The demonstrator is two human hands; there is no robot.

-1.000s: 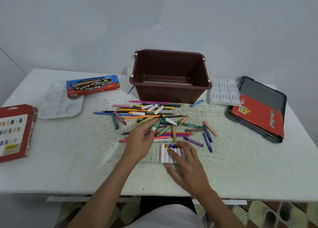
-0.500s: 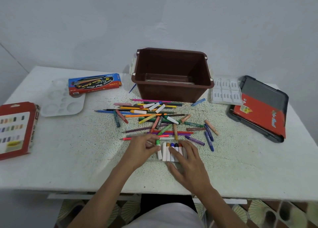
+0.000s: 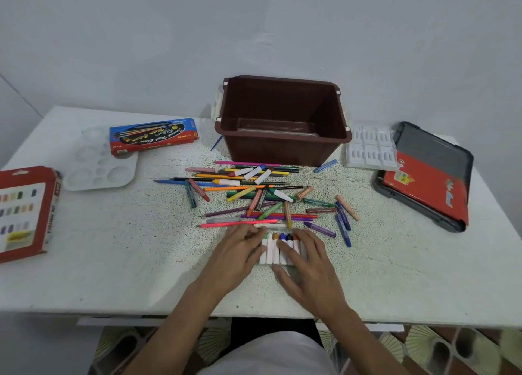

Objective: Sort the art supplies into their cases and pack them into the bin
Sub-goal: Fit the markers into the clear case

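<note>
A row of several white markers [image 3: 276, 250] with coloured caps lies in a clear case near the table's front. My left hand [image 3: 237, 250] lies at the row's left end, its fingertips touching the green-capped marker [image 3: 265, 243] there. Flat over the row's right side rests my right hand [image 3: 308, 264], fingers spread. Behind the row, a loose heap of coloured pencils, crayons and markers [image 3: 254, 193] is scattered. The empty brown bin [image 3: 282, 151] stands at the back centre.
A blue and red pencil box [image 3: 154, 135] and a white paint palette [image 3: 99, 165] lie at the back left. A red pastel box [image 3: 25, 210] lies at the far left. At the right are a white moulded tray [image 3: 370, 148] and a black case with a red cover [image 3: 423, 174].
My left hand carried the green-capped marker from the heap back to the row and set it at the left end. The right hand stayed on the row.
</note>
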